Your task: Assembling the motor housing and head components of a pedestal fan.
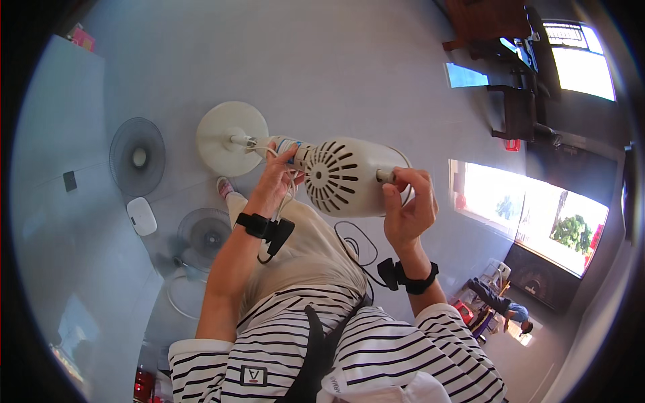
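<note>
A cream stand fan without its front guard stands before me, its motor housing (363, 176) showing dark radial vent slots toward me. Its round base (218, 141) rests on the floor to the left. My left hand (274, 176) is wrapped round the fan's neck, below the housing, where a loop of pale power cord (291, 188) hangs beside the wrist. On the housing's top, a small knob (384, 176) is pinched between the thumb and fingers of my right hand (411, 201). Part of the knob is hidden by those fingers.
Two round fan guards, one (119, 158) by the wall and one (201, 225) nearer, lie at the left. Near them is a white rounded panel (142, 215). A dark cable (356, 250) hangs by my right side. Wooden furniture (487, 23) and another person (500, 299) are at the right.
</note>
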The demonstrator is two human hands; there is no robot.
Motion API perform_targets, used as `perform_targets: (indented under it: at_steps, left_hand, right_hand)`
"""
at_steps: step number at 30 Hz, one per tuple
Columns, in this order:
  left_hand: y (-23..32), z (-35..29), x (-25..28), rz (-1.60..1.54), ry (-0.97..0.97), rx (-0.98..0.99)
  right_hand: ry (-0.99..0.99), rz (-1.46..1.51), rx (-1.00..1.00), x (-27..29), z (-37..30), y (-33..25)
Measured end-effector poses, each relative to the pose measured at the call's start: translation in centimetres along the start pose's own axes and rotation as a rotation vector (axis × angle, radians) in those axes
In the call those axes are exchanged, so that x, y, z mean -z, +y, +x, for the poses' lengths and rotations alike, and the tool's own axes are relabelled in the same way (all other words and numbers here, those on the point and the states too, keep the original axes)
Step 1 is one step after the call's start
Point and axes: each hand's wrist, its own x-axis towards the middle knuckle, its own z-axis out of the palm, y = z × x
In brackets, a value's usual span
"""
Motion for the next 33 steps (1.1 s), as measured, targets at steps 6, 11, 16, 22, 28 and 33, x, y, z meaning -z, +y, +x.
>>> perform_targets:
  at_steps: [6, 11, 16, 22, 28, 33]
  left_hand:
    - [-0.3, 0.3, -0.2, 0.0, 0.031, 0.023]
    - [-0.6, 0.7, 0.3, -0.004, 0.019, 0.026]
    - [-0.6, 0.7, 0.4, -0.001, -0.024, 0.013]
    - [-1.1, 0.8, 0.1, -0.034, -0.015, -0.003]
    - [-0.7, 0.1, 0.2, 0.014, -0.013, 0.029]
    - [-1.4, 0.7, 0.5, 0.238, 0.055, 0.189]
  right_hand:
    - [0.093, -0.037, 0.09, -0.9, -1.5, 0.6]
    - [0.053, -0.092, 0.196, -1.2, -1.7, 0.7]
    - [0.009, -0.09, 0.228, -1.3, -1.8, 1.1]
    - [0.018, -0.059, 0.112, -0.9, -2.2, 1.5]
    - [-0.231, -0.096, 0.019, -1.1, -0.6, 1.3]
    - [-0.333, -0.106, 0.057, 0.7, -1.8, 3.3]
